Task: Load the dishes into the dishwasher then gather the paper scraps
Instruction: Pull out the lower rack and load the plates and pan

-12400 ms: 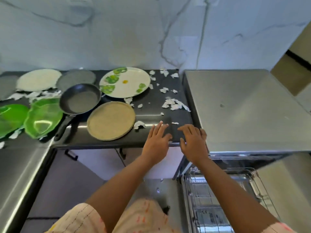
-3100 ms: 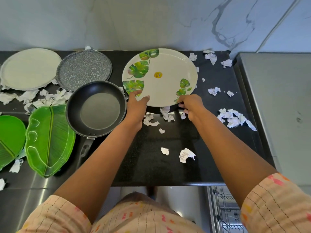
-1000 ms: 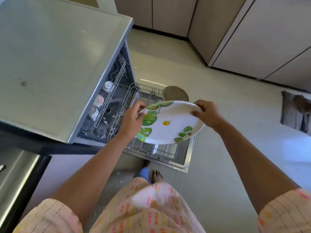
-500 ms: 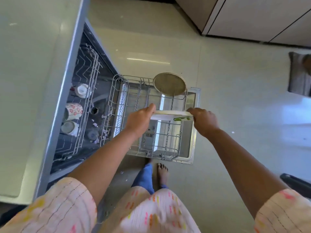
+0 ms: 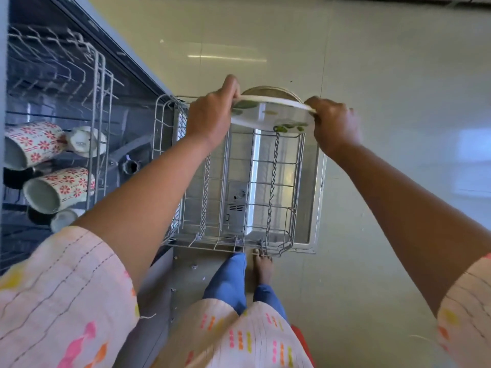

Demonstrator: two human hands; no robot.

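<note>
Head view: 2 hands (image 5: 210,115) (image 5: 336,123) grip 1 plate (image 5: 268,115), apparently above 1 rack (image 5: 239,245).

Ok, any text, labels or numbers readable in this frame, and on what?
None can be read.
Plate: a yellow sticker, too blurred to read.
Dishwasher door: a panel with marks, too small to read.
Mugs: a flower pattern only, no words.

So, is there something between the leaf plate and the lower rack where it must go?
Nothing visible blocks it. The leaf plate, held by left hand and right hand, is above the lower rack; the tan plate stands behind it, and nearer slots look free.
</note>
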